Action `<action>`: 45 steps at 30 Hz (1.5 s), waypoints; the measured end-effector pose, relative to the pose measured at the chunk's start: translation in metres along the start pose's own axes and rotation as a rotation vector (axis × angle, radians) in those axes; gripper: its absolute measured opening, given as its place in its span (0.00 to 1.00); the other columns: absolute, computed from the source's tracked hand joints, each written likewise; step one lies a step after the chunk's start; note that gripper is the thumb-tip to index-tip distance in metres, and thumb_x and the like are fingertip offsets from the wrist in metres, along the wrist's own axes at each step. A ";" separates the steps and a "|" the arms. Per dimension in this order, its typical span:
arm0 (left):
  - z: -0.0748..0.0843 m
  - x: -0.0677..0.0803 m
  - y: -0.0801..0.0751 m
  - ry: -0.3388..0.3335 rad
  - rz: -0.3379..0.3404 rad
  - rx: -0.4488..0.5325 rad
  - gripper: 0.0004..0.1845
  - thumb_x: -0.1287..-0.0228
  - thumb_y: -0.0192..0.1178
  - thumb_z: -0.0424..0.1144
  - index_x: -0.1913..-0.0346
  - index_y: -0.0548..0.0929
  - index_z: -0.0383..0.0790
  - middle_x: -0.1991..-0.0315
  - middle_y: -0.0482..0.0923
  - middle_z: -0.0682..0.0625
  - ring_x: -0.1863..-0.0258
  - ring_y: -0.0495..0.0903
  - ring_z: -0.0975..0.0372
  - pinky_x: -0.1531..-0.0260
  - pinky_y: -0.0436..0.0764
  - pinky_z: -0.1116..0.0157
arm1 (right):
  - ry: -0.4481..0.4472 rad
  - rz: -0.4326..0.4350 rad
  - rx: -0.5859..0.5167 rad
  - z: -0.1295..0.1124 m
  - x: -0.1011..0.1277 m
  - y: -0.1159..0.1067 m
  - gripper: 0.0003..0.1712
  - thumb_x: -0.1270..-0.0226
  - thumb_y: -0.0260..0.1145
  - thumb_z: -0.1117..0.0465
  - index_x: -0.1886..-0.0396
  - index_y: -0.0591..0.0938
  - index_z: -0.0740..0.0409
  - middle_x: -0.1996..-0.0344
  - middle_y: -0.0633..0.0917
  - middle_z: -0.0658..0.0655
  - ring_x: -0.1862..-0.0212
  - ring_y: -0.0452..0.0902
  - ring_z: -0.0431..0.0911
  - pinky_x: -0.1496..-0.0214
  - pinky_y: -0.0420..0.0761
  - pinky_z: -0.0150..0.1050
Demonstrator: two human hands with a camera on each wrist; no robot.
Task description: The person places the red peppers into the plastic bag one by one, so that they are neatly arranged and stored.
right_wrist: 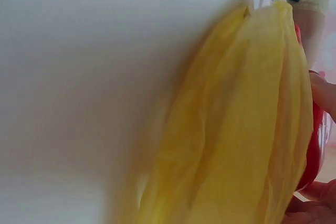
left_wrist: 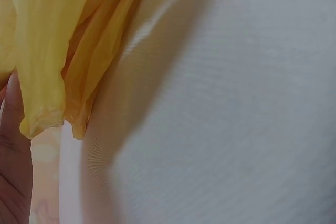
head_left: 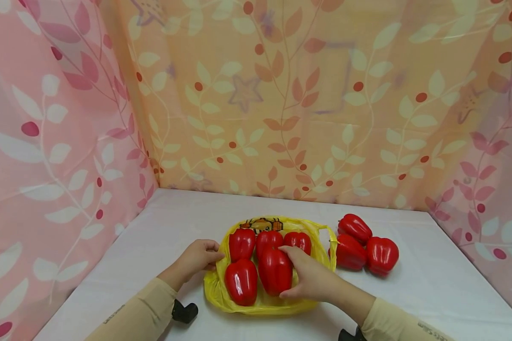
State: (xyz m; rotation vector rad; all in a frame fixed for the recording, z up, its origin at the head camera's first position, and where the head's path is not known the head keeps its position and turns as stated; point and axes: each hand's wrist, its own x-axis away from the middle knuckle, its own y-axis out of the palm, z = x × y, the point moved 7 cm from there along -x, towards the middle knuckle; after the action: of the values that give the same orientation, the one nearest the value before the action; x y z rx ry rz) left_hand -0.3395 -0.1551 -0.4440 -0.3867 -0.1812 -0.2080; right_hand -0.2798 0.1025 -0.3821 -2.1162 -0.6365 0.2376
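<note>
White cloth covers the surface [head_left: 162, 222], walled by pink and orange leaf-print curtains [head_left: 68, 118]. Near its middle lies the landmark, a crinkled yellow plastic bag [head_left: 222, 289] spread flat, with an orange cartoon print at its far edge; no lettering can be read there. Five glossy red bell peppers [head_left: 241, 281] lie on the bag, and three more red bell peppers [head_left: 382, 255] huddle just to its right on the cloth, so the gathering looks a little over half done, with those three left outside. The right hand [head_left: 313, 279] cups the large middle pepper [head_left: 275, 271] on the bag, its grip curled around the fruit. The left hand [head_left: 198, 258] pinches the bag's left edge, its grip narrow on the plastic. Faint writing on the beige sleeves [head_left: 132, 317] is too small to read.
</note>
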 end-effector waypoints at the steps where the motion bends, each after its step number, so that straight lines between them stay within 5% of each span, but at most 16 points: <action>1: 0.000 0.000 0.000 0.001 0.000 0.000 0.09 0.44 0.63 0.41 0.65 0.81 0.37 0.71 0.79 0.48 0.73 0.76 0.58 0.70 0.81 0.65 | 0.002 -0.012 0.001 0.000 0.000 0.002 0.54 0.62 0.76 0.44 0.36 0.59 0.51 0.42 0.68 0.54 0.41 0.65 0.53 0.54 0.78 0.52; 14: 0.001 0.001 0.001 0.006 -0.005 -0.007 0.09 0.43 0.63 0.40 0.64 0.81 0.37 0.71 0.79 0.48 0.73 0.77 0.59 0.69 0.81 0.65 | 0.024 -0.085 0.031 0.005 -0.004 0.020 0.52 0.65 0.77 0.43 0.38 0.62 0.47 0.48 0.71 0.48 0.46 0.67 0.47 0.58 0.80 0.45; 45: -0.003 -0.002 0.000 0.006 0.002 -0.006 0.10 0.44 0.63 0.41 0.65 0.81 0.37 0.71 0.79 0.48 0.73 0.77 0.58 0.70 0.81 0.65 | 0.033 -0.030 0.021 0.009 -0.011 0.022 0.54 0.66 0.77 0.42 0.38 0.63 0.50 0.47 0.71 0.51 0.44 0.66 0.49 0.57 0.80 0.47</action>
State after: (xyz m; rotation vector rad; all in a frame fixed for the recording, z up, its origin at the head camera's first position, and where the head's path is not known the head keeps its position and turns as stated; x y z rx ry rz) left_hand -0.3411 -0.1560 -0.4467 -0.3922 -0.1744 -0.2074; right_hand -0.2849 0.0930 -0.4056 -2.0846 -0.6437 0.1917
